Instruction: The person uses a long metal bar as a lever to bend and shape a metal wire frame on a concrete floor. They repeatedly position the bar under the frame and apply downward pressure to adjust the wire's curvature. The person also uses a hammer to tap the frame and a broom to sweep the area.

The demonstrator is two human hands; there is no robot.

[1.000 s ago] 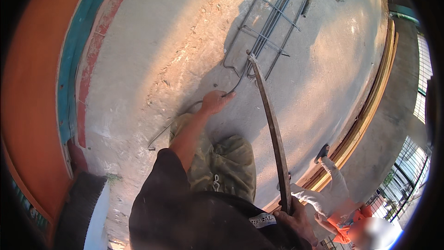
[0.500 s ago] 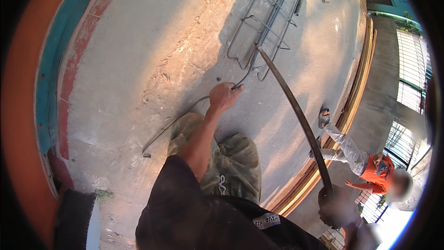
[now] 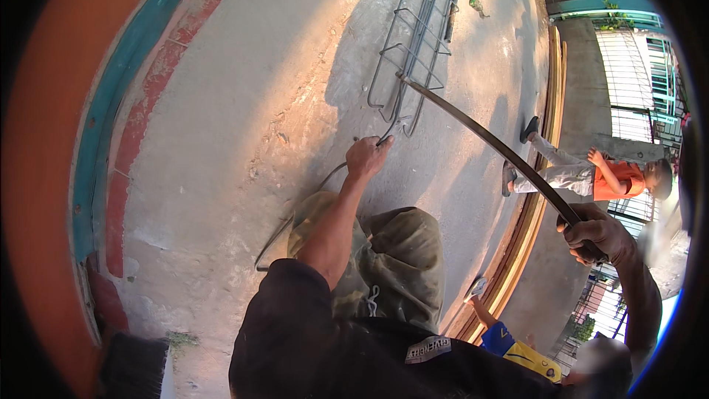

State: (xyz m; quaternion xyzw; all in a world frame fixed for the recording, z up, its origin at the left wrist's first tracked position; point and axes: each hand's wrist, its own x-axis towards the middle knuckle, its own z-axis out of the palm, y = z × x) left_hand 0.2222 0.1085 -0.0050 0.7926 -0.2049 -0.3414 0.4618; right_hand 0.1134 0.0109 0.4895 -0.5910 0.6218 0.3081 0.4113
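My left hand is closed around a thin steel rod in front of my knees. One end of that rod lies on the ground by my left knee with a small hook; the other runs up toward a rebar cage. My raised right hand is wrapped round the near end of a long, curved-looking metal bar. The bar slants across to the cage's near end, where its tip appears to meet the rod. Exactly how tip and rod engage is too small to tell. The cage lies on the concrete, with bent hooks at its near end.
Long wooden boards lie along the right. A person in an orange shirt walks beyond them; another in blue and yellow is near my right side. A teal and orange wall edge runs along the left. Crumpled green litter lies beside the cage.
My right hand has swung up and outward, raising the bar's near end. My left hand keeps its grip on the rod. The orange-shirted person has moved, and the one in blue and yellow has appeared.
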